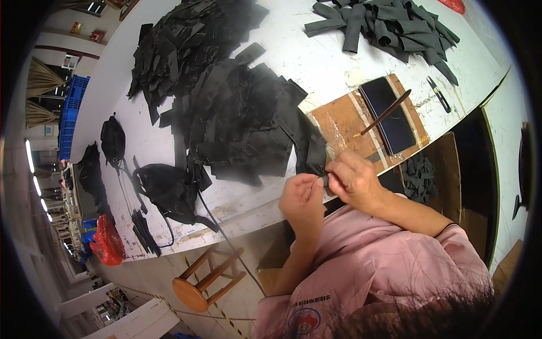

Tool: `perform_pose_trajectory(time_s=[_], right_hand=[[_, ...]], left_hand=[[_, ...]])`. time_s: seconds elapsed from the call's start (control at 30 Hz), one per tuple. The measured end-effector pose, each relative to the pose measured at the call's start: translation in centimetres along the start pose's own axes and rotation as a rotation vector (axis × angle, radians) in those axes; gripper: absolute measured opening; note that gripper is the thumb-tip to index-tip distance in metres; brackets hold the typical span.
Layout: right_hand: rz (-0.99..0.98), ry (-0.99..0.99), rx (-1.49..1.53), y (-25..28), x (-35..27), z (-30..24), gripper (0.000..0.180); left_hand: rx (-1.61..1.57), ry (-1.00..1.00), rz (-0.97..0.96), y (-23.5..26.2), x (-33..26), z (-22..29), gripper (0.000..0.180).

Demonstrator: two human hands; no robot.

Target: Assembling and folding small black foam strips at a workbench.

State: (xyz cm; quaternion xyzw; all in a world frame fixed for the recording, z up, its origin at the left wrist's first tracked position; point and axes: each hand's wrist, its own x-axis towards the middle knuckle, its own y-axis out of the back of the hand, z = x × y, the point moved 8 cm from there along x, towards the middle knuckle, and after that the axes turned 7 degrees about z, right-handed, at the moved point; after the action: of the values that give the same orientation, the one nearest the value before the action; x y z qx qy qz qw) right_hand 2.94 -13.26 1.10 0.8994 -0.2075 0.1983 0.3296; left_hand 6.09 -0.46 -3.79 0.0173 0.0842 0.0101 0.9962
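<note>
My left hand (303, 199) and my right hand (354, 179) meet at the table's near edge, both pinching a small black fabric piece (319, 169) between the fingertips. The piece hangs from the edge of a big heap of black fabric pieces (243, 121) on the white table (316, 62). My pink sleeves fill the lower right.
A brown board (339, 121) carries a dark phone (388, 116) and a thin stick (387, 112). Rolled dark strips (389, 25) lie far right, a second black heap (180, 42) far left, small snips (439, 94), black bags (169, 192), a wooden stool (206, 281), a red bag (106, 241).
</note>
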Motion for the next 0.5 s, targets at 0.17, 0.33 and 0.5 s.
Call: perform_pose_trajectory(time_s=[0.17, 0.33, 0.5], right_hand=[[-0.022, -0.219, 0.272, 0.0, -0.3, 1.6, 0.013], [-0.075, -0.65, 0.702, -1.5, -1.7, 4.0, 0.007], [-0.191, -1.237, 1.417, -4.3, -4.0, 4.6, 0.006]], left_hand=[[-0.654, 0.425, -0.342, -1.8, 0.6, -1.1, 0.015], [-0.309, 0.264, -0.304, -1.7, 0.9, -0.3, 0.023], [-0.073, -0.043, -0.134, -1.3, 1.3, 1.8, 0.02]])
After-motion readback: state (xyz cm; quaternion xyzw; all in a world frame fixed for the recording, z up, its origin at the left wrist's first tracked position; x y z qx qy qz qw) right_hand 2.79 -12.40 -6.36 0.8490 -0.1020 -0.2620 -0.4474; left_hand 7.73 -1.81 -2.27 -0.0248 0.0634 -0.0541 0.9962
